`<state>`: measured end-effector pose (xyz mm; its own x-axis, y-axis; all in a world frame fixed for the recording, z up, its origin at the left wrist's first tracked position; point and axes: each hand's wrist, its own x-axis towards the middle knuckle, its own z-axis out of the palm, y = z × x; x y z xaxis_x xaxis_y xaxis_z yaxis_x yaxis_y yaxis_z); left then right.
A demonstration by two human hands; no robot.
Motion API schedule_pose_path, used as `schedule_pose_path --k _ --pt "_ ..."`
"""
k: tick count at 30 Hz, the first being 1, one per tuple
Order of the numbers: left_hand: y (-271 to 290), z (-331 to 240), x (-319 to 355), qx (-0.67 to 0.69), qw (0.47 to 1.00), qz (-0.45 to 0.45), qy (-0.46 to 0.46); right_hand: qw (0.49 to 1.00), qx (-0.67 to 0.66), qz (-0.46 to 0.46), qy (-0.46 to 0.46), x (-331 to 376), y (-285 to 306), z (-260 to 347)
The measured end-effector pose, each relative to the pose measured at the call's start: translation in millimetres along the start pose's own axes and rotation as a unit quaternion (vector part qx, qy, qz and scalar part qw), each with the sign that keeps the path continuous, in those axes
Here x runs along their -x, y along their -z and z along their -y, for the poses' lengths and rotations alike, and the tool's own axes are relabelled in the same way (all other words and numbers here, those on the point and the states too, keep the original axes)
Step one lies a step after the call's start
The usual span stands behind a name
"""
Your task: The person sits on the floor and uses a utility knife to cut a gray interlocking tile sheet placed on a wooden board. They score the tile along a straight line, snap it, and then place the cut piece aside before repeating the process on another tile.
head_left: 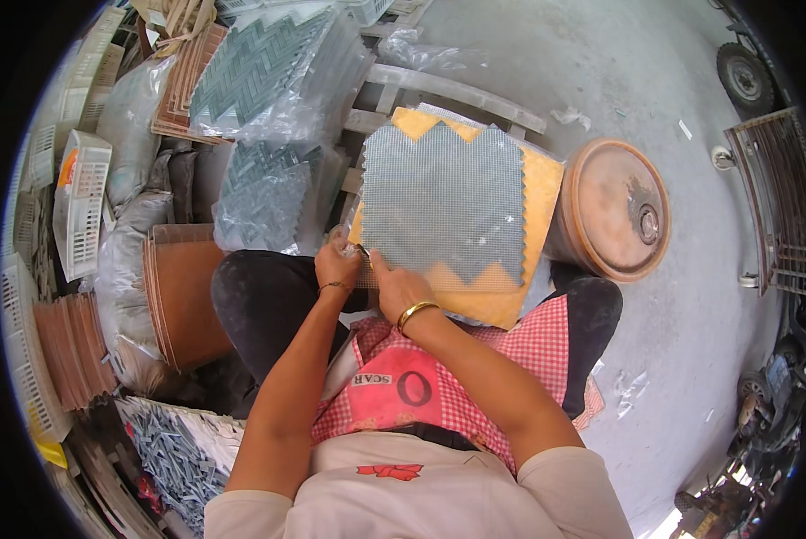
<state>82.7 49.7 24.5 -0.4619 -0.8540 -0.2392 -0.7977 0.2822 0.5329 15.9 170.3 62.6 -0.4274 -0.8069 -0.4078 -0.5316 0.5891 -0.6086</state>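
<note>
In the head view, a grey mesh-backed mosaic sheet with zigzag edges (443, 202) is laid on a yellow board (502, 296) across the knees. Its near left corner is pinched by the left hand (337, 266) and pressed by the right hand (400, 289), fingers together. A grey concrete floor (672, 359) is seen, with a rusty round drum lid (614, 208) beside and bagged mosaic sheets (277, 81) stacked behind.

The person wears a cream short-sleeved top (421, 494) with a small red bow-shaped motif on the chest. Over it lies a red-and-white checked apron (493, 377) with a plain pinkish-red pocket panel bearing printed lettering. The trousers (268, 301) are black. A gold bangle (415, 311) circles the right wrist, and a thin dark bracelet (334, 287) sits on the left wrist.
</note>
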Motion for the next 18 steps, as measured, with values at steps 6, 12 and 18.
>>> schedule_pose_path --k 6,12,18 --pt "3 3 2 0.036 0.999 0.016 -0.005 0.995 -0.085 0.048 -0.017 -2 10 -5" --pt "4 8 1 0.088 0.996 0.015 -0.031 0.988 -0.149 0.016 0.042 -4 -2 -26" --pt "2 11 -5 0.101 0.994 0.03 -0.018 0.995 -0.078 0.054 0.037 -5 10 -17"
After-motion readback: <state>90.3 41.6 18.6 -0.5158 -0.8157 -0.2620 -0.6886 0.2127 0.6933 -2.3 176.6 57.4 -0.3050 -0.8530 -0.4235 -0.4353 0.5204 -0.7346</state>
